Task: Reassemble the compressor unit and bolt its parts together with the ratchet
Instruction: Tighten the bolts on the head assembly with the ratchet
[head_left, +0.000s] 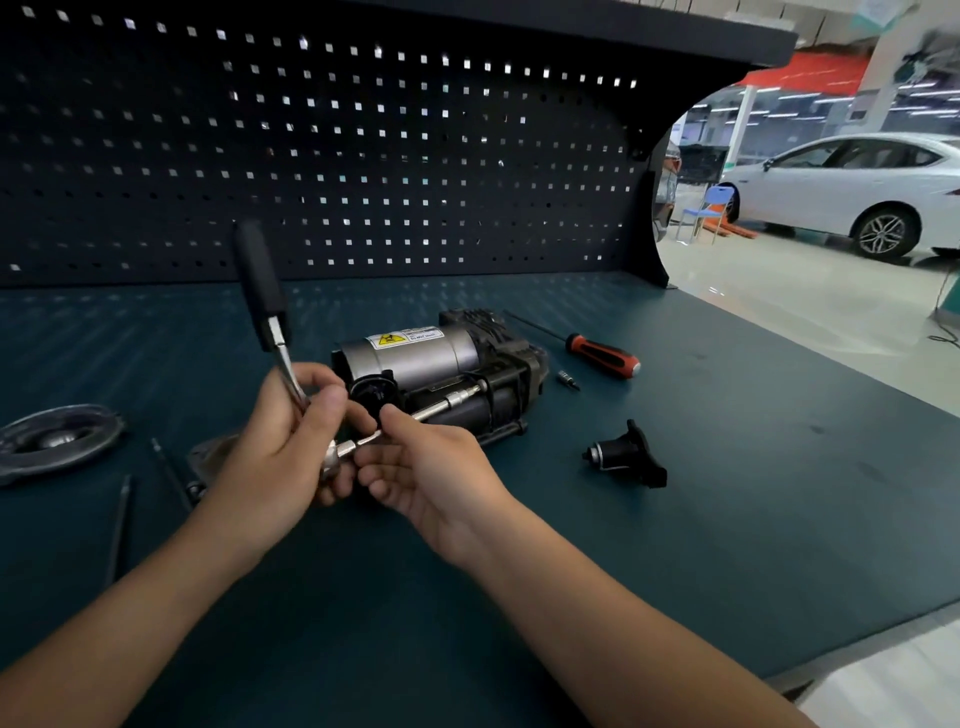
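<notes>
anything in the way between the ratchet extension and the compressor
Nothing visible does. The left hand grips the ratchet, the right hand pinches the extension, and it runs clear to its socket at the compressor.

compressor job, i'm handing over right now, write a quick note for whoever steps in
Left hand grips the ratchet near its head, handle up. Right hand pinches the extension bar; its socket end meets the near side of the compressor.
It lies on the bench, motor and body joined.
Bolting seems under way.
Not yet fitted: black part to its right, round cover and thin rods at left.
Screwdriver and small bit lie beyond, right.
</notes>
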